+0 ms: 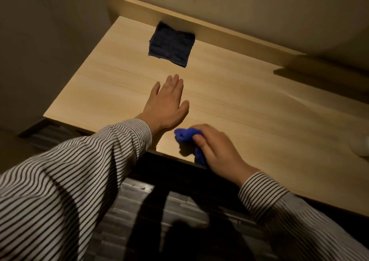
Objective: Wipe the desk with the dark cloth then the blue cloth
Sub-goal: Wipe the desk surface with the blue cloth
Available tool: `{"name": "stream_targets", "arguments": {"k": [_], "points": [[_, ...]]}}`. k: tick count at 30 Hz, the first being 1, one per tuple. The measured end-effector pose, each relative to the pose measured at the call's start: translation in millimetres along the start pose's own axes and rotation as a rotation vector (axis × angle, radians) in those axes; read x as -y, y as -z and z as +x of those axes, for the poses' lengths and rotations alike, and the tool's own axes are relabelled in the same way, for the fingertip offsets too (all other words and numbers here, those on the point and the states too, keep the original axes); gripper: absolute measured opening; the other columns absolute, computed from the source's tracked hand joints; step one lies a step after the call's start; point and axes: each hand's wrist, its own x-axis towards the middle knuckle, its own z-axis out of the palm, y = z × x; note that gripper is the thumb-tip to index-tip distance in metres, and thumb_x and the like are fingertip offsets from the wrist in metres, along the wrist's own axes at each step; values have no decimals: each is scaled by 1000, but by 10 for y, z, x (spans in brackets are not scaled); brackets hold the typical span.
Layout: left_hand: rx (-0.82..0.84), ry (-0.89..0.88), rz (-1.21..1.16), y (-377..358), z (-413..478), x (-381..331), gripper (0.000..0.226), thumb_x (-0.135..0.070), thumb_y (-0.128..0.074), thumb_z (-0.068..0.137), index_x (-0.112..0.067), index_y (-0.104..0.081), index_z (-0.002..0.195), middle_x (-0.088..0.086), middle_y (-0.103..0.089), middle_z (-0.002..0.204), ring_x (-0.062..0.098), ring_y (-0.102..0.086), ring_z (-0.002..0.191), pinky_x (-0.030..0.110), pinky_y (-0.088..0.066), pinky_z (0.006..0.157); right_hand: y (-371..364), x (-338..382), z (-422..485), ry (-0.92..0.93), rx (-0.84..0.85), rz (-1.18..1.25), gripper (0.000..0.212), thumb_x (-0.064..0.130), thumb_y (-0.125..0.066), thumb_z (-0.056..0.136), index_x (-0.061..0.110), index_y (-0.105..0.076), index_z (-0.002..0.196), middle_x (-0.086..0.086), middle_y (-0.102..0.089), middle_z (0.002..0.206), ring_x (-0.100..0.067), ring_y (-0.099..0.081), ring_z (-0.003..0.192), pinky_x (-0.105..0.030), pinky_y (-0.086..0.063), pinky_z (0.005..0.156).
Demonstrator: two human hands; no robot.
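The dark cloth [171, 45] lies folded flat at the back of the light wooden desk [249, 104], against the raised back board. My left hand [167, 102] rests flat on the desk in front of it, fingers extended, holding nothing. My right hand [217, 148] is at the desk's front edge, gripping the bunched bright blue cloth [186, 135], part of which hangs over the edge.
A raised wooden back board [209, 29] runs along the desk's far side below a pale wall. A whitish rounded object [361, 145] sits at the right edge of view. Below the front edge lies a dark floor with grey ribbed mats [135, 206].
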Motion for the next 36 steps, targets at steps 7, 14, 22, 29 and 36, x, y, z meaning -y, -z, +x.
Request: {"name": "stream_targets", "arguments": {"k": [7,14,22,29,36], "points": [[37,12,132,-102,26,8,85,-65,-6,103,-15,1,171,5,5,180,21,8,165,54,1,132,865,-582,1085,-150,-104,-230,24,28,-40,112,25,-60,127,4,-63,121,-19,-60,112,-49,-44,104],[50,37,148,-70,10,-41,82,-65,-10,106,-18,3,172,1,11,179,16,14,164,52,3,132,1269,-1246,2225,-165,-78,-516,36,40,-36,111,26,-53,139,-5,-60,136,-31,-52,129,-54,-30,104],[39,45,164,-118,12,-32,83,-65,-18,106,-18,-1,172,1,9,179,15,15,164,52,1,132,1421,-1644,2494,5,148,-745,60,66,-13,104,46,-19,161,9,-27,170,-25,-27,149,-53,-22,110],[53,52,165,-106,12,-44,82,-64,-19,106,-18,-2,172,1,8,179,15,14,164,52,1,132,1338,-1713,2379,45,187,-668,65,62,-26,104,40,-13,163,6,-15,173,-21,-8,160,-57,-9,125],[74,56,167,-72,10,-68,83,-64,-14,105,-18,1,172,0,9,179,14,14,164,52,1,132,1142,-1529,1849,62,232,-684,61,58,-24,107,41,-10,164,10,-9,174,-20,-2,160,-59,-6,124]]}}
